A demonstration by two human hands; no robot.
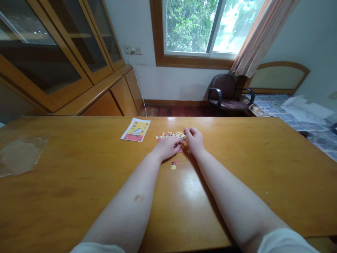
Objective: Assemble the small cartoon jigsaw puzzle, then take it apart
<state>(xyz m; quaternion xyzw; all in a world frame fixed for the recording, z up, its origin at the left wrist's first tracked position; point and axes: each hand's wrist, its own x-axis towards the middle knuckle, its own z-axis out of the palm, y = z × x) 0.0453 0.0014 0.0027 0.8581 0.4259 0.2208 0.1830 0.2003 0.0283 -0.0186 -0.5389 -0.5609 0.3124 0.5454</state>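
Observation:
Both my arms reach out over a wooden table (pixel 79 175). My left hand (pixel 168 146) lies over the near edge of a small heap of jigsaw pieces (pixel 170 135), its fingers curled down onto them. My right hand (pixel 194 138) rests just right of the heap with its fingers bent inward, pinching at the pieces; what it holds is too small to name. Two loose pieces (pixel 173 165) lie nearer me, between my forearms. A printed picture card (pixel 136 129) with a cartoon animal sits left of the heap.
A clear plastic bag (pixel 21 154) lies flat at the table's left end. Beyond the far edge stand a wooden cabinet with glass doors (pixel 65 59), a dark armchair (pixel 226 93) under the window, and a bed (pixel 302 116) at the right.

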